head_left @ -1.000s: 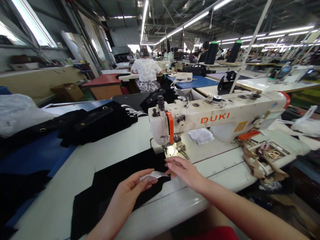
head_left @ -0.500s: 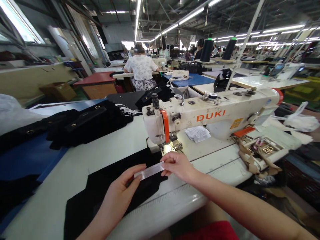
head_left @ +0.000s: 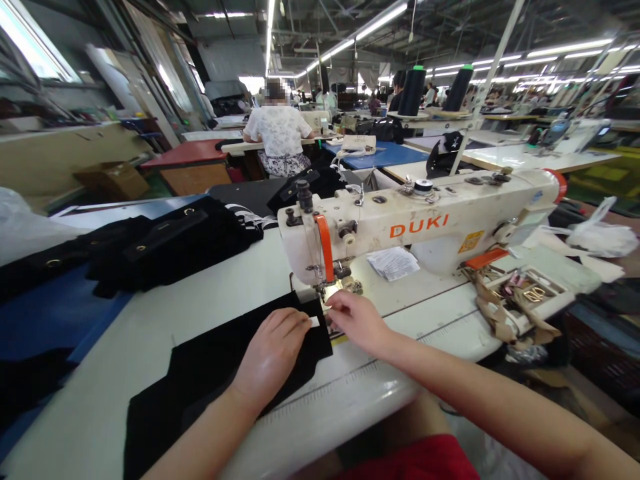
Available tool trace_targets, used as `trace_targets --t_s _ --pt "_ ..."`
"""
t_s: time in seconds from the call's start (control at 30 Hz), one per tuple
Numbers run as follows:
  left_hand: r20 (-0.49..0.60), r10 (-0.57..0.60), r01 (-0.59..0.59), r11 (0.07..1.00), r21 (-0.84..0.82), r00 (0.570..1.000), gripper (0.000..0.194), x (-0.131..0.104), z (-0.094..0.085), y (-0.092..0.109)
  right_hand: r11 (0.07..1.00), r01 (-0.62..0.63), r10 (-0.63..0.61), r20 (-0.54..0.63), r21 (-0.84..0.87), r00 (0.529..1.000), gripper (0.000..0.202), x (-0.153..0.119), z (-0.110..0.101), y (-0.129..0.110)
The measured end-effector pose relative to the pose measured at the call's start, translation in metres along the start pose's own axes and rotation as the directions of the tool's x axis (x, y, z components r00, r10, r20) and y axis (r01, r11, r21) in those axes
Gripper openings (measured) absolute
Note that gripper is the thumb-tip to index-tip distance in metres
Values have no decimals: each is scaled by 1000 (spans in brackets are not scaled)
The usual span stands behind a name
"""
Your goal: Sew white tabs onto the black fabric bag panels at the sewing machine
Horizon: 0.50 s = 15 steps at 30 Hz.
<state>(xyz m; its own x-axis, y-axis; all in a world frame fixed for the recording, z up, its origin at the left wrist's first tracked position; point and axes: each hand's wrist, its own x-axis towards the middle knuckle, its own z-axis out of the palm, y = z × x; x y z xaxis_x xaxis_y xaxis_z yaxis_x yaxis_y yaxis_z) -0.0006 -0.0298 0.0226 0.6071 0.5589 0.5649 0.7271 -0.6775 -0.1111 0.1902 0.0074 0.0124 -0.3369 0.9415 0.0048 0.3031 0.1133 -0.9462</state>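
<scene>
A black fabric piece [head_left: 200, 373] lies flat on the sewing table, its right end beside the needle area of the white sewing machine [head_left: 425, 223]. My left hand [head_left: 277, 343] rests over this fabric with fingers closed on a white label [head_left: 315, 322]; only the label's short end shows past the fingertips. Close to the presser foot, my right hand [head_left: 357, 320] is pinched, and a small pale bit shows at its fingertips. What that bit is, I cannot make out.
Printed paper slips [head_left: 393, 264] lie under the machine arm. A tray [head_left: 547, 297] with metal rings and tan straps stands on the right. Black sewn pieces [head_left: 170, 243] are piled on the left. A person in a white top [head_left: 277, 130] sits ahead.
The label, earlier stretched between both hands, is now mostly covered by my left hand, which has moved right. My right hand has shifted slightly up toward the presser foot.
</scene>
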Motion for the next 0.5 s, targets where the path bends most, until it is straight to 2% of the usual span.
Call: trace_targets --t_s 0.03,0.07,0.1,0.17,0.23,0.3,0.5 --pt "0 -11 11 1000 -7 1000 23 1 2 -3 980 132 -138 -28 -150 990 11 -5 -4 0" --pt "2 -18 18 1000 -19 1000 22 1 5 -5 920 263 -276 -5 -291 961 13 -11 -7 1" --pt "8 -25 25 999 -31 1000 21 1 7 -7 838 377 -386 59 -396 921 15 -18 -10 2" --pt "20 -29 30 998 -54 999 19 1 11 -8 661 541 -502 230 -520 834 17 -29 -12 5" --pt "39 -13 16 997 -71 999 20 1 15 -9 539 603 -517 335 -588 788 18 -36 -12 7" --pt "68 20 -14 997 -82 998 23 0 16 -8 483 611 -508 368 -627 779 18 -39 -11 8" --pt "180 94 -88 995 -45 979 30 0 11 -10 468 609 -484 391 -640 783 22 -38 -12 8"
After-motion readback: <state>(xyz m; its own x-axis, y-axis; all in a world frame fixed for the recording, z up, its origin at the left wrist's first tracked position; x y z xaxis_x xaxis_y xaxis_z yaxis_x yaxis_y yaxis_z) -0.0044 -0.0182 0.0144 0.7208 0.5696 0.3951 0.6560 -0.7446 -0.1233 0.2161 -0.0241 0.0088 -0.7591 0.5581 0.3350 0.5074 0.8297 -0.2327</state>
